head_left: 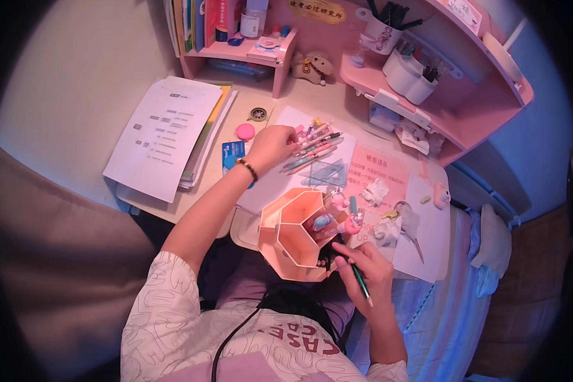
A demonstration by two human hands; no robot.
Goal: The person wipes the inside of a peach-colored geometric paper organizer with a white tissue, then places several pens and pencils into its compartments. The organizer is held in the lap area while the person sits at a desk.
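My left hand (275, 148), with a beaded bracelet on its wrist, reaches over the desk. Its curled fingers touch a pile of small pink and yellow trinkets (311, 131); what they pinch, if anything, is hidden. Beside them lie several pens (313, 154) and a clear blue set square (328, 173). A green pencil (361, 282) slants through the closed fingers of my right hand (369, 267). That hand is next to a peach pen holder (271, 224) with honeycomb compartments, tilted at the desk's front edge. Pens with pink and blue toy toppers (349, 223) stand in its right side.
A stack of papers (165, 137) lies at the left. Crumpled tissues (386, 228) and a pink printed sheet (381, 169) are at the right. A pink round case (244, 132) sits near my left wrist. Pink shelves (356, 70) with cups of pens rise behind.
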